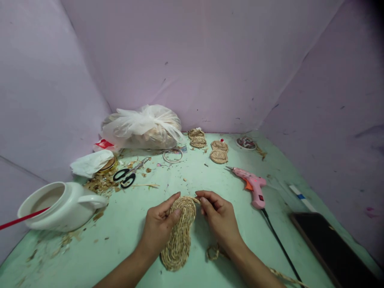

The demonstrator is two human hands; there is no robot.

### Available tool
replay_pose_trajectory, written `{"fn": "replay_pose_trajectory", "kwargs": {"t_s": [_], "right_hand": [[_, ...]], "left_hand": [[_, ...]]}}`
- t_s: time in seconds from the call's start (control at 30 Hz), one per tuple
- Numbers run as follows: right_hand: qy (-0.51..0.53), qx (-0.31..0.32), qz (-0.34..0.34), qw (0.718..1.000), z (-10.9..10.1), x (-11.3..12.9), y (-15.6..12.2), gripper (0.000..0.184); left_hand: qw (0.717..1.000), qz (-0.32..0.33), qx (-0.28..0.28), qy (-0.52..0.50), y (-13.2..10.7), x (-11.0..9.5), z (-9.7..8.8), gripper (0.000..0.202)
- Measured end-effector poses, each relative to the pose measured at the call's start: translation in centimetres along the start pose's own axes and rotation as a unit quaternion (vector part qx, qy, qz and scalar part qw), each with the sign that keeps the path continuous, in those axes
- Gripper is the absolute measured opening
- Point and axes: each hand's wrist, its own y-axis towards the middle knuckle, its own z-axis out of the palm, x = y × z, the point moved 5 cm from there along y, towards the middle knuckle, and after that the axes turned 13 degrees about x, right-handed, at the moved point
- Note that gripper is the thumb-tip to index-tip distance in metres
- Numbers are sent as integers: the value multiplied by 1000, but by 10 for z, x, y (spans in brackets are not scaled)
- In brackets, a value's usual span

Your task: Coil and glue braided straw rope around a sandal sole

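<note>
A sole-shaped piece of coiled, braided straw (pixel 179 240) lies lengthwise in front of me on the green table. My left hand (pixel 162 222) grips its left upper side, with the thumb on top and the fingers along the edge. At the piece's top right, my right hand (pixel 219 214) pinches the loose end of the straw braid (pixel 197 200) between thumb and fingers. More of this braid (pixel 213 253) loops under my right wrist and runs toward the lower right. A pink glue gun (pixel 252 184) rests to the right of my hands.
Black-handled scissors (pixel 130 174) lie among straw scraps at left, near a white pot (pixel 66 206). Behind stand a tied plastic bag (pixel 144 128), a white ring (pixel 173 155), small woven soles (pixel 219 152) and a dish of bits (pixel 246 143). A dark phone (pixel 330 248) lies right.
</note>
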Motion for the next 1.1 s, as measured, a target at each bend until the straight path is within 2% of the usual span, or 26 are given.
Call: {"fn": "replay_pose_trajectory", "kwargs": {"t_s": [0.13, 0.43, 0.57, 0.77, 0.9, 1.1], "right_hand": [[-5, -2, 2, 1000, -2, 2, 1, 23], [-48, 12, 1, 999, 0, 1, 3, 28], [-122, 33, -55, 990, -2, 7, 3, 28], [-248, 99, -149, 952, 0, 19, -1, 21], [-290, 80, -184, 936, 2, 23, -5, 20], [-304, 31, -211, 928, 4, 23, -6, 18]], "left_hand": [[999, 20, 11, 27, 1, 0, 0, 53], [996, 53, 23, 72, 1, 1, 1, 51], [996, 53, 19, 74, 1, 1, 0, 51], [996, 54, 16, 70, 2, 2, 0, 51], [996, 59, 20, 67, 1, 0, 2, 49], [996, 52, 34, 57, 0, 2, 3, 50]]}}
